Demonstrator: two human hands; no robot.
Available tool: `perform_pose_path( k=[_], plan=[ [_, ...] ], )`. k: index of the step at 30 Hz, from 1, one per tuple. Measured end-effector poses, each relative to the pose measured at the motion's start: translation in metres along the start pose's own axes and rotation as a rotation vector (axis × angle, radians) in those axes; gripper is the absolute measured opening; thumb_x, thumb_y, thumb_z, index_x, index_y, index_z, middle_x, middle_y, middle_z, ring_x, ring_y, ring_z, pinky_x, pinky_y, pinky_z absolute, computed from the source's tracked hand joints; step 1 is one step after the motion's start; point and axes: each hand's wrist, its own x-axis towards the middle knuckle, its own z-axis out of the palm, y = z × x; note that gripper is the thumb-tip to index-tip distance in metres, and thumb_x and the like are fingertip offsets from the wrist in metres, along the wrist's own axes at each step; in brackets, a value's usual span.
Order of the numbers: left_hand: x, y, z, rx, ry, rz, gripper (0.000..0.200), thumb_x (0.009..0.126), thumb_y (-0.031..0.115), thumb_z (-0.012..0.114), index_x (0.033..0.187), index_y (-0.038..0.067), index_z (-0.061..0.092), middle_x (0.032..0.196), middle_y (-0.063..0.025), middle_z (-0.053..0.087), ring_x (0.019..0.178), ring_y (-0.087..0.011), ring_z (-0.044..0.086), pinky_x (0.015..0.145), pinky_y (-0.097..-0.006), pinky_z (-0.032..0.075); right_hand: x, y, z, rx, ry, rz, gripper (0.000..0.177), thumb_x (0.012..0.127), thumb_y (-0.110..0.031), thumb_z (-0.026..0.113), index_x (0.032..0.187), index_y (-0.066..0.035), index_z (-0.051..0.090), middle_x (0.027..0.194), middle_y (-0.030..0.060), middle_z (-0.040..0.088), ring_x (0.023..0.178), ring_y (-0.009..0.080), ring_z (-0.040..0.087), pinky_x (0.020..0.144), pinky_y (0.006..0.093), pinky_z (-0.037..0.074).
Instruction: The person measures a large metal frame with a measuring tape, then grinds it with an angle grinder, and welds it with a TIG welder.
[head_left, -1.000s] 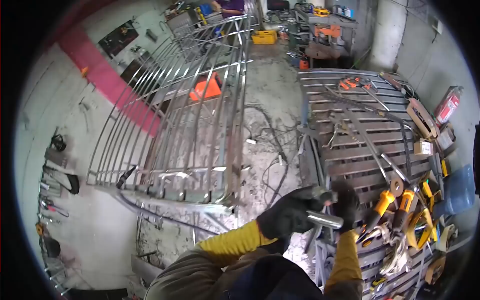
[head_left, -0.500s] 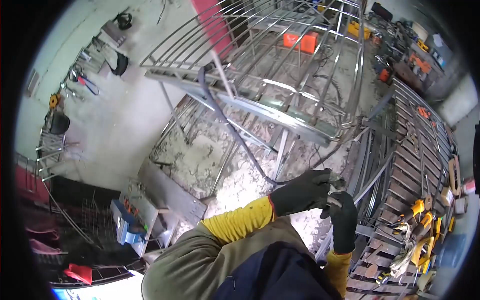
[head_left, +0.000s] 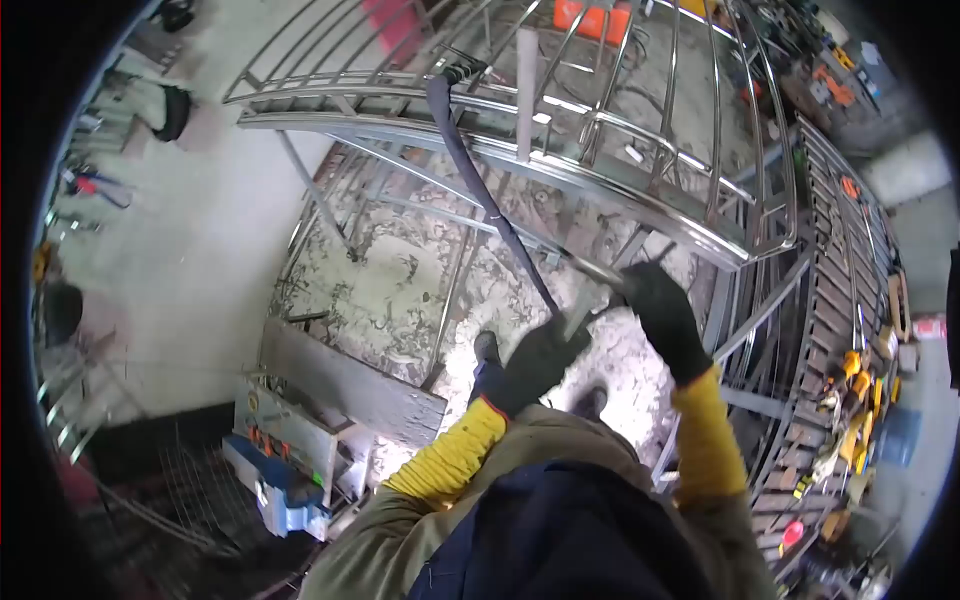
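Both of my hands wear dark gloves. My left hand [head_left: 545, 362] is closed in front of my body, around a short, pale grey strip [head_left: 577, 316] that sticks up from its fingers. To the right and slightly higher, my right hand [head_left: 668, 318] wraps round a slim metal rod [head_left: 592, 266], which points up and left toward the frame. Motion smears both held pieces. A dark, cloth-sleeved cable [head_left: 478, 180] hangs from the frame's edge down to my left hand. Ahead stands the shiny metal frame of curved bars [head_left: 620, 200], with an upright flat bar [head_left: 525, 95] at its near edge.
A slatted metal rack [head_left: 800, 350] runs along the right, with yellow-handled tools [head_left: 858, 375] on it. At lower left are a blue bench vise [head_left: 285, 490] and a grey board [head_left: 350, 385]. An orange box [head_left: 592, 20] lies beyond the frame. The floor [head_left: 400, 265] is stained.
My hands, close together before, have moved apart: the left down and left, the right upward. The rod now shows in my right hand. The view has shifted, and my feet are visible.
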Motion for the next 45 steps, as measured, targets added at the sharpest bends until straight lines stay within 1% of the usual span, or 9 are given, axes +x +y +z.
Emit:
perform_pose_path(
  k=[2,4,6,7,16,22,35,40,45],
  plan=[
    [0.032,-0.041,-0.047,-0.213,0.176,0.139,0.033,0.113,0.029,0.051,0.126,0.004,0.068,0.090,-0.0026,0.065,0.075,-0.0118,0.059,0.071,-0.0301,0.049,0.056,-0.010,0.012,0.352,0.074,0.461,0.038,0.101,-0.028,0.069,0.129,-0.002,0.065,0.125,0.0209,0.070,0.120,0.0372,0.065,0.101,0.0448,0.053],
    [0.053,-0.028,-0.095,-0.571,0.186,0.044,0.040,0.114,0.042,0.047,0.116,0.009,0.069,0.074,0.0036,0.052,0.059,-0.0075,0.048,0.054,-0.0266,0.039,0.095,0.039,0.039,-0.212,0.257,0.150,0.045,0.097,-0.033,0.074,0.131,-0.005,0.065,0.126,0.0209,0.070,0.119,0.0408,0.066,0.102,0.0486,0.051],
    [0.099,-0.036,-0.126,-0.622,0.205,0.276,0.046,0.115,0.049,0.041,0.100,0.012,0.064,0.069,0.0046,0.051,0.054,-0.0074,0.046,0.050,-0.0258,0.038,0.140,0.059,0.046,-0.277,0.278,0.010,0.055,0.086,-0.032,0.082,0.132,-0.006,0.066,0.116,0.0186,0.070,0.108,0.0393,0.068,0.095,0.0484,0.053],
    [0.120,-0.032,-0.141,-0.777,0.125,0.224,0.042,0.114,0.047,0.042,0.120,0.012,0.064,0.070,0.0022,0.051,0.051,-0.0101,0.048,0.045,-0.0283,0.040,0.153,0.073,0.058,-0.273,0.244,0.049,0.058,0.084,-0.032,0.083,0.134,-0.006,0.065,0.117,0.0177,0.071,0.107,0.0381,0.069,0.094,0.0487,0.054],
    [0.187,0.014,-0.178,-0.981,-0.179,0.076,0.020,0.103,0.031,0.058,0.109,0.013,0.066,0.071,0.0055,0.049,0.052,-0.0098,0.044,0.046,-0.0269,0.036,0.199,0.102,0.105,-0.318,0.200,0.351,0.046,0.076,-0.046,0.088,0.106,-0.013,0.077,0.105,0.0107,0.070,0.102,0.0365,0.065,0.091,0.0486,0.052],
    [0.194,0.014,-0.184,-0.785,-0.212,-0.008,0.023,0.104,0.033,0.058,0.106,0.011,0.064,0.071,0.0049,0.049,0.052,-0.0095,0.044,0.046,-0.0269,0.036,0.204,0.092,0.112,-0.415,0.241,0.458,0.052,0.073,-0.060,0.087,0.097,-0.015,0.076,0.101,0.0080,0.069,0.100,0.0338,0.065,0.088,0.0478,0.055],
    [0.213,0.028,-0.243,-0.563,-0.476,-0.066,0.025,0.108,0.032,0.055,0.112,0.010,0.065,0.073,0.0048,0.052,0.054,-0.0083,0.047,0.047,-0.0254,0.040,0.203,0.090,0.116,-0.510,0.341,0.331,0.046,0.073,-0.056,0.088,0.085,-0.016,0.069,0.091,0.0078,0.062,0.086,0.0334,0.061,0.076,0.0487,0.049],
    [0.193,0.026,-0.227,-0.300,-0.094,0.298,0.019,0.103,0.026,0.060,0.107,0.007,0.057,0.081,-0.0033,0.059,0.060,-0.0156,0.058,0.049,-0.0304,0.049,0.204,0.091,0.119,-0.513,0.410,0.269,0.046,0.075,-0.057,0.086,0.083,-0.015,0.068,0.088,0.0081,0.061,0.085,0.0332,0.060,0.075,0.0489,0.049],
    [0.175,0.037,-0.216,-0.419,-0.014,0.221,0.022,0.094,0.011,0.068,0.111,0.006,0.054,0.087,-0.0071,0.062,0.069,-0.0184,0.068,0.059,-0.0315,0.056,0.201,0.095,0.123,-0.547,0.457,0.211,0.046,0.076,-0.056,0.087,0.088,-0.015,0.068,0.087,0.0067,0.061,0.084,0.0325,0.060,0.075,0.0481,0.048]
  ],
)
